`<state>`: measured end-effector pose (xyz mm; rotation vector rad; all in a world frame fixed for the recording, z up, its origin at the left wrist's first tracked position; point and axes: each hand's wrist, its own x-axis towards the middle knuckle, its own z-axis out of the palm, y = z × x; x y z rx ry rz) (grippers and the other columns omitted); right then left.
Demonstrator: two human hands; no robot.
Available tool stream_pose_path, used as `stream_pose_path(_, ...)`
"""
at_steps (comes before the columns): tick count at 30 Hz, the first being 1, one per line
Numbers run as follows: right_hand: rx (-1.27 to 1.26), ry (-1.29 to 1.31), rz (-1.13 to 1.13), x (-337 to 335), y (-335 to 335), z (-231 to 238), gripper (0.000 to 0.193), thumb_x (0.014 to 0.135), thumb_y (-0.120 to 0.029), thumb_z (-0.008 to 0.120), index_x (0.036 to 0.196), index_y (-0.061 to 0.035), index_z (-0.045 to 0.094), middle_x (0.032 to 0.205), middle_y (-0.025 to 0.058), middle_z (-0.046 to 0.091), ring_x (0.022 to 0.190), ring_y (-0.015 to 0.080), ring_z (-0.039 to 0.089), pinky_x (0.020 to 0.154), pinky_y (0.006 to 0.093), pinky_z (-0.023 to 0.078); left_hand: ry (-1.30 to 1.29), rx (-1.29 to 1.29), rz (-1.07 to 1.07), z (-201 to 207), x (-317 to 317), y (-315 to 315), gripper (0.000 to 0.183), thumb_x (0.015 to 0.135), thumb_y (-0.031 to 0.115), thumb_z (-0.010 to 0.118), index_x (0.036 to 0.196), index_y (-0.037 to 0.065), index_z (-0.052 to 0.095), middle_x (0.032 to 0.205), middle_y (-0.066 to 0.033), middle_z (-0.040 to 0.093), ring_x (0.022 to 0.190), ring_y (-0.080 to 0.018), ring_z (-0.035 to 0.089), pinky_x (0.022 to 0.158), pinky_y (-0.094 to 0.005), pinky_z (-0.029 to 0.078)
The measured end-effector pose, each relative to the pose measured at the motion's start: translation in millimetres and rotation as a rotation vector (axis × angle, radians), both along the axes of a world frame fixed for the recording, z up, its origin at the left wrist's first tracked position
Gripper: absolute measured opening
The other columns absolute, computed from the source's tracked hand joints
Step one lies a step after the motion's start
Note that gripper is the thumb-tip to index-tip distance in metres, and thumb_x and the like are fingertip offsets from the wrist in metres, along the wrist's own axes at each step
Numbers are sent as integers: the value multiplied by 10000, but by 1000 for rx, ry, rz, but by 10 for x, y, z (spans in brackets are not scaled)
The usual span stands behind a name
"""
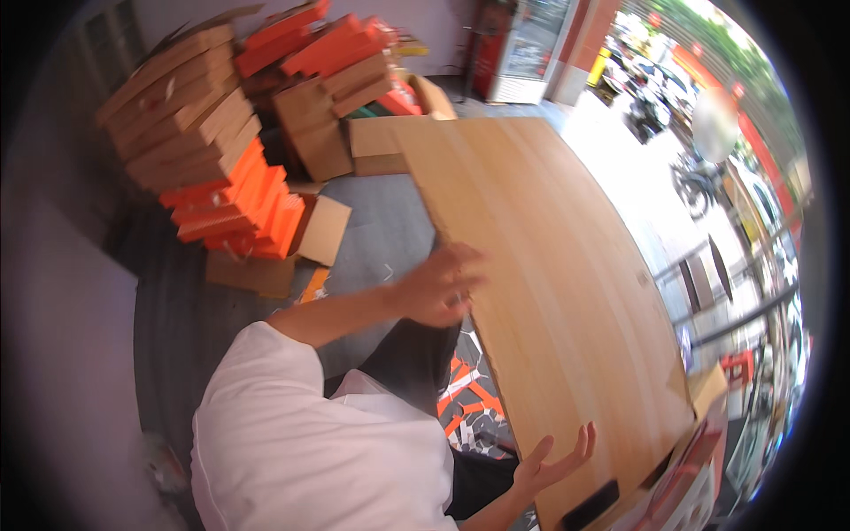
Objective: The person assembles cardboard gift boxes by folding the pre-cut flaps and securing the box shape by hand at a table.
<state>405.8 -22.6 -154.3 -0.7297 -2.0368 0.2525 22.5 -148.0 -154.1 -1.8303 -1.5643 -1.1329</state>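
The near end of the large flattened cardboard sheet [549, 292] runs out of sight toward the lower right of the head view, where an orange-and-white printed flap [695, 460] and a dark hand-hole slot [591, 506] show only in part. The fisheye bends everything at the rim, and the bright street on the right is washed out, with parked motorbikes [695, 181] only roughly readable. The person's own white-sleeved shoulder [301, 434] fills the lower left and hides the floor beneath it.

On the far left, a leaning stack of flat brown cartons [181, 106] stands over a stack of orange boxes [239, 208], with more brown and orange cartons [341, 62] heaped behind. A loose brown carton piece [323, 230] lies on the grey floor [381, 221] beside them, and an open carton [381, 142] sits at the far end of the sheet. Orange printed scraps [469, 398] lie on the floor under the sheet's left edge.

The sheet is tilted across the middle, running from the far cartons down to the lower right. The left hand [438, 285] reaches up to the sheet's left edge, fingers curled and gripping it about midway along. The right hand [553, 460] is open, fingers spread, at the sheet's near left edge; whether it touches the cardboard cannot be told.
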Motion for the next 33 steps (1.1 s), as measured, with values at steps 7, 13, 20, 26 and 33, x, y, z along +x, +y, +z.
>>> stream_pose_path(7, -258, -255, 30, -436, 232, -205, 514, 1022, -271, 596, 1449, -2, 499, 1460, 210, 512, 1367, 414, 484, 1137, 505, 392, -963, 507, 752, -1164, -2393, -2218, 738, 925, 124, 686, 1539, 6, 294, 1508, -203, 395, 1320, -319, 523, 1111, -419, 444)
stream_pose_path(13, -357, -246, 3, -832, 274, -236, 537, 1004, -333, 618, 1406, 12, 530, 1439, 228, 525, 1347, 434, 497, 1114, 522, 410, -669, 645, 1323, -913, -3787, -3903, 786, 910, 174, 715, 1555, 29, 289, 1426, -236, 477, 1164, -313, 606, 1018, -423, 493)
stream_pose_path(20, -414, -230, 138, -1519, 181, -352, 530, 1003, -342, 617, 1394, 7, 540, 1432, 229, 529, 1342, 440, 497, 1114, 524, 409, -703, 397, 945, -294, -4693, -3867, 428, 926, 139, 681, 1314, 15, 550, 1116, -94, 634, 1004, -177, 634, 895, -335, 522)
stream_pose_path(26, -182, -419, 109, -1862, 36, -327, 510, 977, -340, 635, 1357, -5, 567, 1394, 216, 555, 1342, 442, 493, 1106, 547, 414, -900, -77, 592, -1257, -3462, -1978, 456, 912, 101, 700, 1347, 45, 571, 1177, -111, 668, 846, -150, 702, 781, -318, 560)
stream_pose_path(33, -173, -480, 191, -1835, 114, -306, 540, 933, -355, 666, 1337, -9, 575, 1355, 212, 575, 1357, 482, 463, 1108, 585, 399, -962, -98, 795, -1912, -3275, -1060, 678, 841, 141, 786, 1436, 50, 473, 1300, -194, 615, 851, -216, 699, 841, -366, 563)
